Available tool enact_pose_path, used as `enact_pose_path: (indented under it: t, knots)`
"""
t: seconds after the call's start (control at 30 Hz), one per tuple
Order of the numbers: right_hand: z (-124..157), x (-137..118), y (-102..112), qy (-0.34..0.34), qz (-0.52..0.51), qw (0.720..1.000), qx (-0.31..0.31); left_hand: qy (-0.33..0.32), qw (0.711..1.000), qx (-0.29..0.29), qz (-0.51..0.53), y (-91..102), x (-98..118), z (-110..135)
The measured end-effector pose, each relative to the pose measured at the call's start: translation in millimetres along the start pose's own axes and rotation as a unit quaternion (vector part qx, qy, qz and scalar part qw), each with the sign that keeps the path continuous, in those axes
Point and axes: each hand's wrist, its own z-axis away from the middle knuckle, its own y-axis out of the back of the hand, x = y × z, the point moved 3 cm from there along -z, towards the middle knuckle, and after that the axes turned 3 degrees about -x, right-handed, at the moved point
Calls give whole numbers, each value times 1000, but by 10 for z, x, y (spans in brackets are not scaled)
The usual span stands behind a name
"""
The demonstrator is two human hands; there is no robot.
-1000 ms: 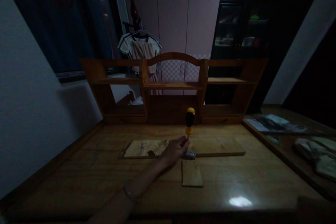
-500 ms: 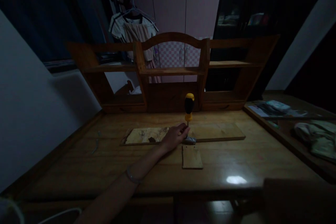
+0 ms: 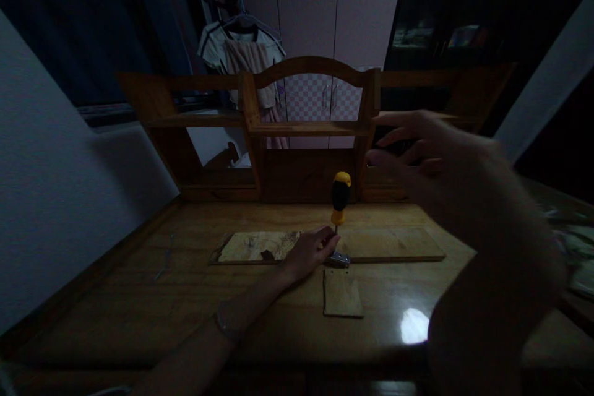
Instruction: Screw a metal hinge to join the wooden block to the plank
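Yellow-black screwdriver (image 3: 341, 195) is stood upright beside the metal bracket (image 3: 341, 259) at the long board's (image 3: 394, 244) front edge. Shaft is pinched in the left hand (image 3: 307, 252), presumably so the tip is steadied. Right hand (image 3: 431, 167) is raised, fingers parted, nothing seen gripped.

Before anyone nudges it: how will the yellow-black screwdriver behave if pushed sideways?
Likely tips if unsupported: the screwdriver is near upright on a thin shaft, thick handle on top, left hand at the shaft. Probably stiff, since the visible shaft looks straight. May roll once down, as the handle looks rounded.
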Motion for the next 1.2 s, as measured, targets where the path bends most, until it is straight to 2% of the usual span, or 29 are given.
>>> enact_pose_path:
  t: [0.13,0.23,0.47,0.57,0.7,0.97,1.13,1.2]
  knots:
    - [-60,-9,-424,62,13,987,-149,-11,1000,-1,-22,12,14,9]
    - [-81,27,-598,63,7,977,-202,-20,999,-5,-32,5,4,14]
    - [-171,169,-659,45,5,981,-187,-20,999,-18,-27,40,-35,5]
    - [-204,208,-713,20,40,982,-182,-61,996,-61,-26,80,-36,7]
    - [-200,234,-803,1,85,978,-189,-116,985,-98,-81,86,-72,21]
    - [-178,233,-879,5,15,973,-231,-110,987,-75,-90,30,-108,31]
    - [-171,141,-897,-28,91,969,-229,-122,984,-65,-117,17,-92,22]
    - [-172,118,-901,-29,89,967,-237,-122,982,-65,-126,17,-93,25]
